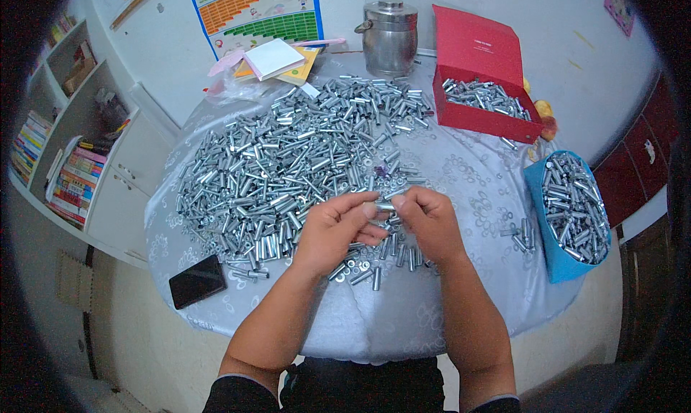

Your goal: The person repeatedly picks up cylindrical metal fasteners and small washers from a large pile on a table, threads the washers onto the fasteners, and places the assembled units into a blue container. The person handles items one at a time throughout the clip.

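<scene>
Between my two hands is a short silvery metal sleeve point(385, 206), lying roughly level above the near edge of a big pile. My left hand point(337, 229) pinches its left end with thumb and forefinger, the other fingers curled beneath. The thumb and forefinger of my right hand point(432, 222) close on the other end; whether a bolt sits inside is too small to tell. The wide heap of metal sleeves and bolts point(288, 154) spreads across the table beyond and left of my hands. Loose washers point(353, 264) and several sleeves lie just below my fingers.
A blue fabric bin point(558, 251) full of metal pieces stands at the right, beside a few loose ones. Farther back are an open red box point(475, 118) of bolts, a steel canister point(389, 38) and notebooks point(275, 59). A black phone point(198, 282) lies at the table's left edge.
</scene>
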A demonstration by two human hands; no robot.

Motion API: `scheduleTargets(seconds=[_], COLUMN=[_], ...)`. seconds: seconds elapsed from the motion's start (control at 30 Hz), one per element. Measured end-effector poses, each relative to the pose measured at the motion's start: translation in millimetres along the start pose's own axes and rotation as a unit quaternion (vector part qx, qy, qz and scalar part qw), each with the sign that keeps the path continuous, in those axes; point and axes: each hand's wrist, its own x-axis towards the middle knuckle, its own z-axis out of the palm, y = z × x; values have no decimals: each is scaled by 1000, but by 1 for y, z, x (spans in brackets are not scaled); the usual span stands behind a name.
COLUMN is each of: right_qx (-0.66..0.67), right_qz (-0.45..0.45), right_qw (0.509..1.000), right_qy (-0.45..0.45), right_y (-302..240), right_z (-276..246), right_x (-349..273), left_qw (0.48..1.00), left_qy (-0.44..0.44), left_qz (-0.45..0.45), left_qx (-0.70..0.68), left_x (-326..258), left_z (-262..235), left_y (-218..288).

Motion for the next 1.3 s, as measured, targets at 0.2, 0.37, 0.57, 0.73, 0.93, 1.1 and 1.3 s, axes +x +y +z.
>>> scheduleTargets(seconds=[0.2,0.37,0.57,0.73,0.93,1.1,1.3], right_qx=[8,-128,-347,-407,-404,-415,-282], right_qz=[-17,9,25,37,20,26,83], right_qw=[998,978,935,912,911,906,956], right_qy=[66,163,69,-35,-80,-78,0], right_y=[-11,-2,21,22,23,21,14], right_z=[-16,-60,-70,-76,-76,-72,-64], right_x=[2,11,5,-1,-3,-2,-2], left_qw=[1000,994,992,993,992,975,986], left_qy=[-14,44,95,79,114,200,69], left_qz=[19,-17,-2,9,46,84,-11], left_qx=[-17,-95,-82,-82,-29,-38,-154], left_x=[1,2,5,1,4,15,2], left_z=[11,14,17,16,6,-14,11], left_y=[4,12,-12,-13,-15,-13,-18])
